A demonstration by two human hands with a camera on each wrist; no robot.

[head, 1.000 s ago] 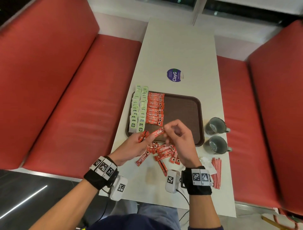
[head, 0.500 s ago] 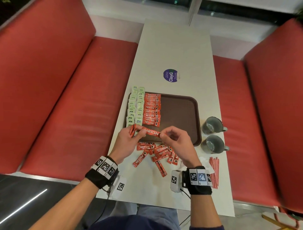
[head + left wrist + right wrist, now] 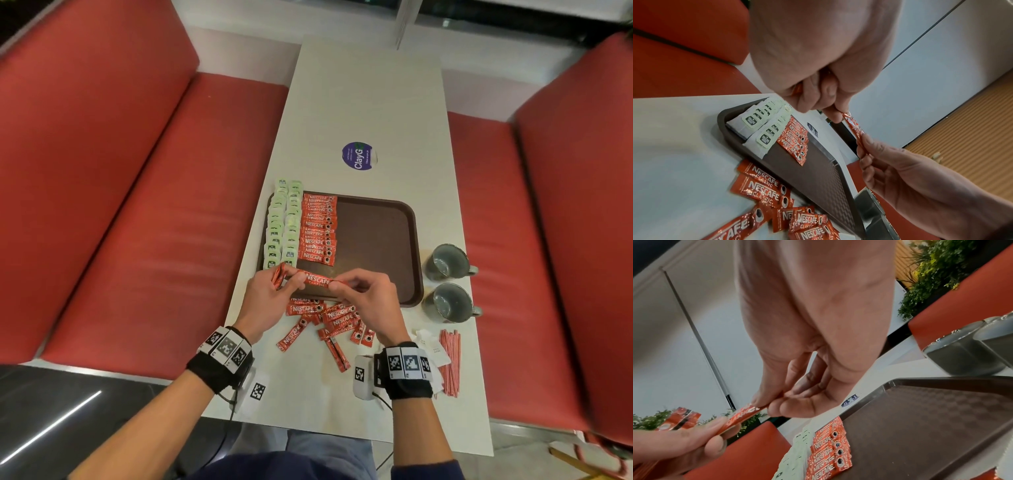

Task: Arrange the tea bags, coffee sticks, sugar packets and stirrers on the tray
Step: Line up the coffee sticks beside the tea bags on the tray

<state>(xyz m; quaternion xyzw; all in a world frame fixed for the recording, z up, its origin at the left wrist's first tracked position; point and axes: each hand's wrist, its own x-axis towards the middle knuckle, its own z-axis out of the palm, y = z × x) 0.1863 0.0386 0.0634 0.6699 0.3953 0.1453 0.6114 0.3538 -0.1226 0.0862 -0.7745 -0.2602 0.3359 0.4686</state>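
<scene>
Both hands pinch one coffee stick [image 3: 317,279] level over the tray's [image 3: 376,240] near edge, left hand [image 3: 270,294] apparently holding spare sticks too, right hand [image 3: 368,296] at its other end; lay it flat, logo up, flush under the tray's coffee column [image 3: 318,229].

Coffee sticks [image 3: 318,236]: we read "NESCAFE CLASSIC" in white on red.
Round sticker [image 3: 358,156] on table: we read "ClayG".
Tea bag tags [image 3: 764,137]: print too small for us.
</scene>
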